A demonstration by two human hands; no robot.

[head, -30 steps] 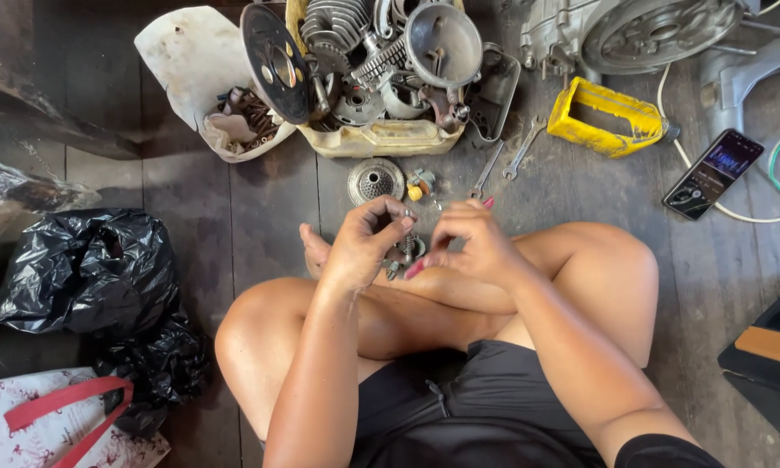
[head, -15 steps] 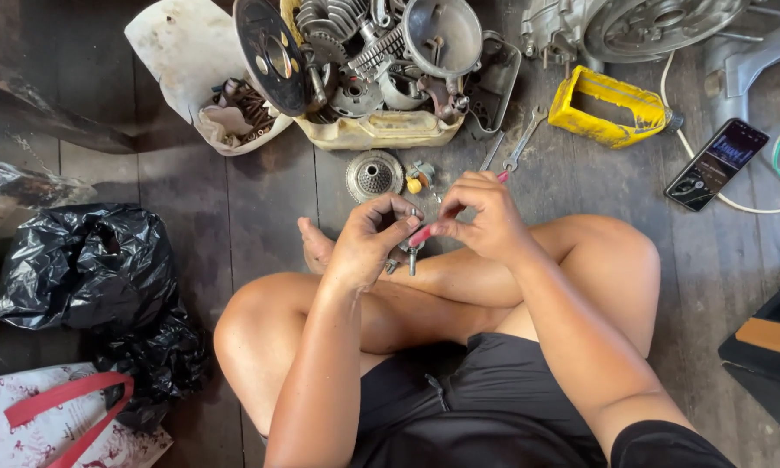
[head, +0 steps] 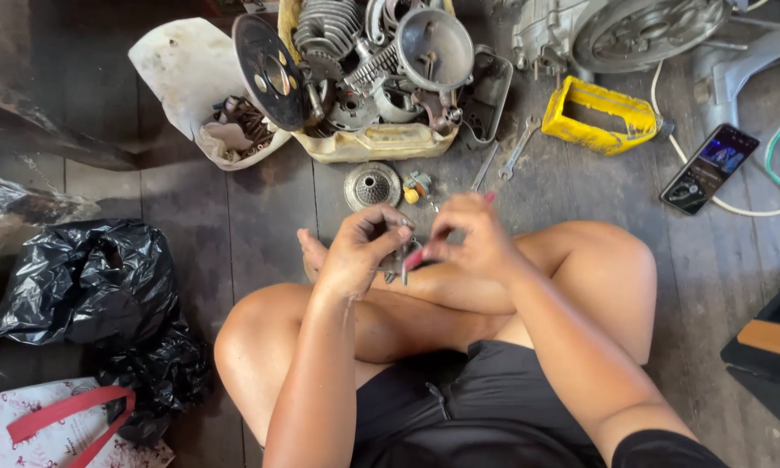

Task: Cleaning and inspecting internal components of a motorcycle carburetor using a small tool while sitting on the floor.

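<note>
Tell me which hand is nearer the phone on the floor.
Right. The right hand works over the crossed legs, on the same side as the phone, which lies up and off to its right. The left hand sits farther away, with the right hand between it and the phone.

Black shorts with zipper, black sleeve at right arm; bare legs, feet, hands (head: pixel 359 256).

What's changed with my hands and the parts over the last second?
Little. Both hands keep their grip: the left hand on the small metal part, the right hand on the red-handled tool, with only slight finger shifts. The round metal disc, wrenches and phone stayed put.
</note>
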